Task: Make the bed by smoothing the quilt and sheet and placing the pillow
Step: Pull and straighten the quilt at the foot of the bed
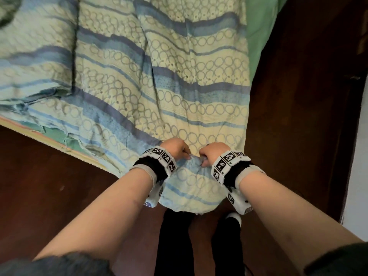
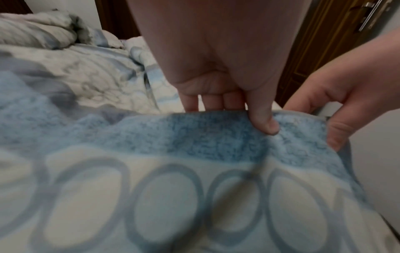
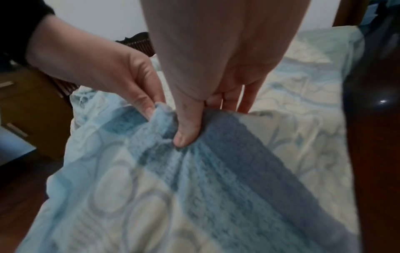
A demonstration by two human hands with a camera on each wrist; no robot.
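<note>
While left hand (image 1: 174, 146) and right hand (image 1: 211, 154) pinch quilt (image 1: 159, 76) edge side by side (thumbs clamped on top), best spread grips apart, pull taut evenly.

Quilt (image 1: 163, 80) spread across the bed, near edge hanging over the side toward the floor (image 1: 49, 186). On that edge, left hand (image 1: 175, 149) and right hand (image 1: 214, 153) side by side, almost touching, each pinching the hem. Folded-over layer of quilt at far left. Sheet (image 1: 256, 36) showing beyond the quilt's right edge.
</note>
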